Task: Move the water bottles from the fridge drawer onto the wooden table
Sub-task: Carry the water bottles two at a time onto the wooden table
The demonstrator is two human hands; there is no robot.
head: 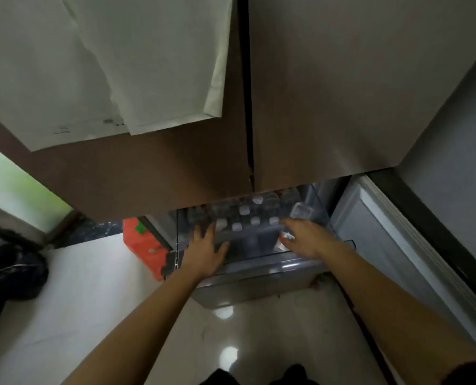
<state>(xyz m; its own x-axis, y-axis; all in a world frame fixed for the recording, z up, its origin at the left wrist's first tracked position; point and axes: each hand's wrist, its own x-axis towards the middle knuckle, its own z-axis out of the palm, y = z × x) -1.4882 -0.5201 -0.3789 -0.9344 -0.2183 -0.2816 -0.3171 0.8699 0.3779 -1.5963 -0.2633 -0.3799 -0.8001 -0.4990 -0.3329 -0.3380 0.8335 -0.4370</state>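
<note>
The fridge drawer (259, 284) is pulled out below the two brown upper doors. Several clear water bottles (243, 215) with pale caps stand packed inside it. My left hand (206, 250) reaches into the drawer's left side with fingers spread over the bottles, holding nothing. My right hand (305, 237) reaches into the right side, fingers curled down among the bottles; motion blur hides whether it grips one. A clear plastic box (302, 211) sits at the drawer's far right. The wooden table is not in view.
White cloths (120, 65) hang over the left fridge door. An orange container (143, 245) stands on the floor left of the drawer. A dark bag (11, 270) lies at far left. An open freezer door (392, 245) stands to the right. The glossy tiled floor (225, 343) is below.
</note>
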